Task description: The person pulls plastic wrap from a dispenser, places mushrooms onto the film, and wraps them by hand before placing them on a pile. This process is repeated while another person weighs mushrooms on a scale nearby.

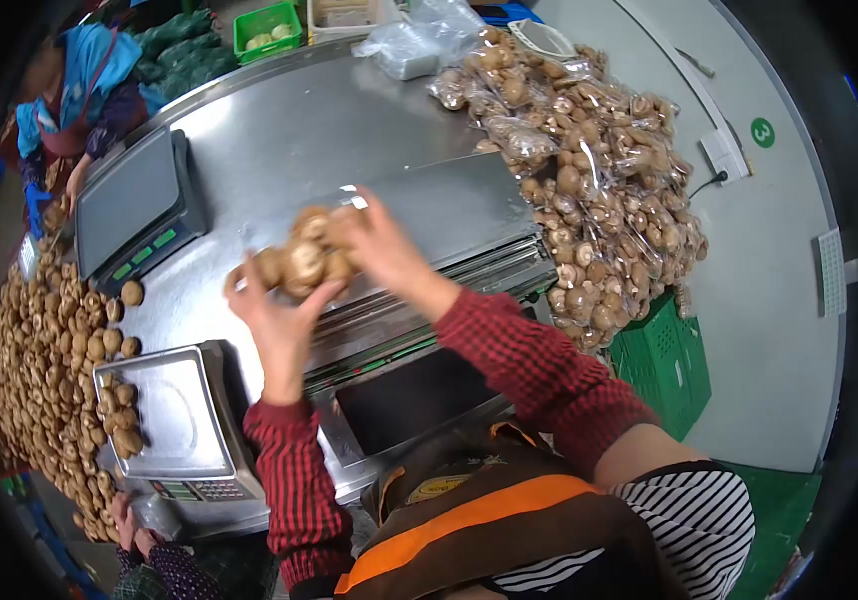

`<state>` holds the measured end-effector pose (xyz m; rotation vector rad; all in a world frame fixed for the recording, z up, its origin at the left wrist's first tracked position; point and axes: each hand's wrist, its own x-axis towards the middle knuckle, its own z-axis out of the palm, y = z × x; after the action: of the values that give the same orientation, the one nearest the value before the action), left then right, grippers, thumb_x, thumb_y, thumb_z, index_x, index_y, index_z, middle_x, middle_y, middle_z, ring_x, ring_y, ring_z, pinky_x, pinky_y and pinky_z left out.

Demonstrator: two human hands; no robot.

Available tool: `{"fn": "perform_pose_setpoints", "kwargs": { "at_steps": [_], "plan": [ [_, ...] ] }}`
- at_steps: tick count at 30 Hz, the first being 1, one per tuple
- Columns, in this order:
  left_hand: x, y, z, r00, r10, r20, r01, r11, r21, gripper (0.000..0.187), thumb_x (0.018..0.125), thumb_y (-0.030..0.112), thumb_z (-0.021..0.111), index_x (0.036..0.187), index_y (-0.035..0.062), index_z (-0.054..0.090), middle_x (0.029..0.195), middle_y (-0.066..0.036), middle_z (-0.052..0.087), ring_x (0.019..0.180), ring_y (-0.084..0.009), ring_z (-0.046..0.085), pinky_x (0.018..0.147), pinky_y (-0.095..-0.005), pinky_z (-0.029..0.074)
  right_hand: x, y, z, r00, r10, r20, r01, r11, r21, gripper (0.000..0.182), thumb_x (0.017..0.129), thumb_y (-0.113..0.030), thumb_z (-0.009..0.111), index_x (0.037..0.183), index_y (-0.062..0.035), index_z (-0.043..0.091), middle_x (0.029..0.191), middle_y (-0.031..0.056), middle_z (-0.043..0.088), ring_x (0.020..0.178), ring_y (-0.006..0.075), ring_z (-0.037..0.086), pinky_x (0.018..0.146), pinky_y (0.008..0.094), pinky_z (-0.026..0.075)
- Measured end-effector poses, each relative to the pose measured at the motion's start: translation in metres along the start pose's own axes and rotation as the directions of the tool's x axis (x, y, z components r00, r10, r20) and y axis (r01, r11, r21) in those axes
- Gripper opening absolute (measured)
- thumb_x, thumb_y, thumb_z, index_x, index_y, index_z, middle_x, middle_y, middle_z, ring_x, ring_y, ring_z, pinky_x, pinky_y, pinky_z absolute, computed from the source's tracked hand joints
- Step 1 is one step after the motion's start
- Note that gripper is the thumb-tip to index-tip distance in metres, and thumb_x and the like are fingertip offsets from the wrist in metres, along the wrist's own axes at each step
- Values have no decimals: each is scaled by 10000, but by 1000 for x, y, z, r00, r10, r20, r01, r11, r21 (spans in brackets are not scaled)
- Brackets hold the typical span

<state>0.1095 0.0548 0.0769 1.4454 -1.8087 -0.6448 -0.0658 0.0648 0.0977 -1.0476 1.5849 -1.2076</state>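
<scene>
A clump of brown mushrooms [305,262] is held between my two hands above the metal worktop. My left hand [277,325] cups its near left side, thumb and fingers curved around the caps. From the right, my right hand [386,252] grips the clump, its fingers along the far side. Small bright glints show near my right fingertips. Just under and right of my hands is a flat metal plate [449,205] with a slotted, rail-like front edge. The undersides of the mushrooms are partly hidden by my fingers.
Bagged mushrooms [589,190] are heaped on the right, beside a green crate [664,360]. Loose mushrooms [44,350] cover the left side. Two scales [129,205] stand there, the nearer scale [174,415] carrying several mushrooms. Co-workers [84,85] are at the left and lower left.
</scene>
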Motion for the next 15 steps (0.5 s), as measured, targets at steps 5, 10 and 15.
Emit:
{"fn": "perform_pose_setpoints", "kwargs": {
  "at_steps": [5,10,15],
  "plan": [
    [12,44,84,973,-16,232,0,998,67,1054,601,514,869,1344,-91,430,1289,-295,395,1197,-432,410,1027,-483,363,22,87,-88,965,42,-258,-146,906,-397,667,964,-470,429,1355,70,430,1316,282,512,1228,402,474,1075,435,328],
    [1,29,75,995,4,97,-10,998,55,988,681,463,833,1377,-80,390,1227,-287,475,1172,-393,463,1033,-455,368,-2,77,-104,959,3,-283,-201,714,-671,629,956,-481,453,1332,23,482,1254,237,555,1191,387,489,1042,436,351],
    [-61,-12,-5,999,-35,-21,40,864,502,370,766,338,784,802,-21,701,814,-174,628,778,-340,593,721,-448,460,-80,73,-190,978,-175,-117,-20,474,-880,483,886,-494,561,905,-43,733,939,180,668,925,338,604,848,427,453]
  ]
}}
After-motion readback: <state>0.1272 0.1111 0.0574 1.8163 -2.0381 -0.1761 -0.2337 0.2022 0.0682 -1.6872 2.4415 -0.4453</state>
